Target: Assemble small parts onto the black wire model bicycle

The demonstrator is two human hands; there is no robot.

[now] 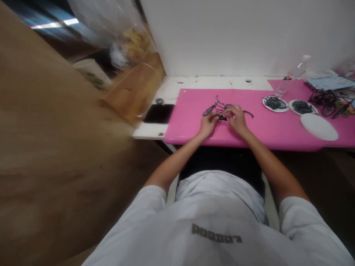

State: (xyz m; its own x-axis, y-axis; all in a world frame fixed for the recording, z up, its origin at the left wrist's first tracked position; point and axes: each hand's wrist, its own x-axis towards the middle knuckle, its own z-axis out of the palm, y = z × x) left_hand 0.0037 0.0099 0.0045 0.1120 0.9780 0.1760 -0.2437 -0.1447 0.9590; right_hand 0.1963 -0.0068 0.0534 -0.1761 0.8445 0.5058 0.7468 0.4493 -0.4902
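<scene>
A small dark model bicycle [217,106] with thin wheels and handlebars lies on the pink mat [191,129]. At its lower left my left hand [208,124] is closed, fingertips pinching a small black part [222,118] beside the bicycle. My right hand [236,118] comes in from the other side, thumb and fingers pressed together near the same spot; whatever it holds is too small to name. Partly behind the right hand, one wheel of the bicycle is hidden. A curved black strip [249,113] rests on the mat just right of that hand.
Two white plates [288,108] hold tangled black parts, and a bare white plate [318,126] lies in front. Several dark model bicycles [330,103] are heaped at the right, near a clear bottle [291,77]. A black phone [159,113] lies left; a wooden panel [55,147] stands close by.
</scene>
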